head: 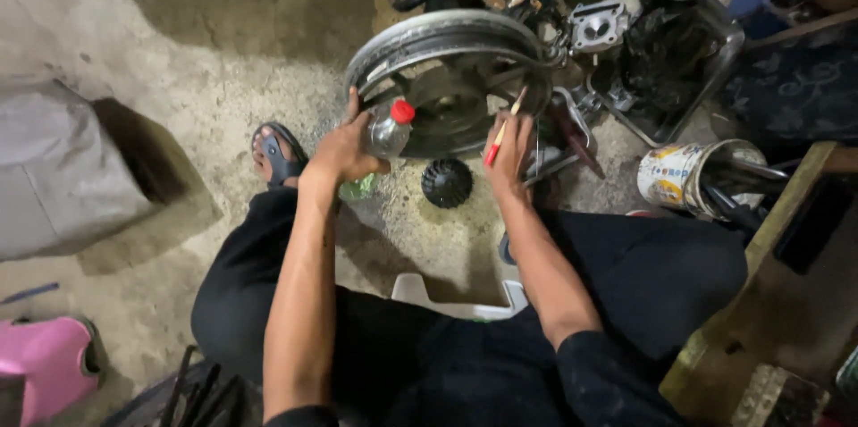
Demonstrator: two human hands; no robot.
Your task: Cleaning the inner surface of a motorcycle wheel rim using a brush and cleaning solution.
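Overhead view: a seated person in black clothes looked down at both bare arms reaching forward over a rough concrete floor [179, 79].
Left hand: the left hand [344, 150] was closed around a small clear plastic bottle with a red cap [390, 128], tilted so the cap pointed away and to the right of the hand, toward the wheel.
Right hand: the right hand [511, 148] pinched a thin brush with a red handle end [502, 130], its pale tip angled up and away from the hand, touching or nearly touching the wheel; which, could not be told.
Wheel: a dark motorcycle wheel [447, 79] stood upright just beyond both hands, between them, its rim nearest the fingertips.
Black round part: a ribbed black disc [446, 182] lay on the floor just below and between the two hands.
Nearby: a sandalled foot [275, 155] rested just left of the left hand; a dented tin holding tools [684, 175] lay well to the right of the right hand; engine parts [661, 43] were piled beyond it.
Doing it well, as a judgement: the bottle seemed best kept low and close to the brush so little spilled, and the brush held lightly near its end for short strokes along the spokes.
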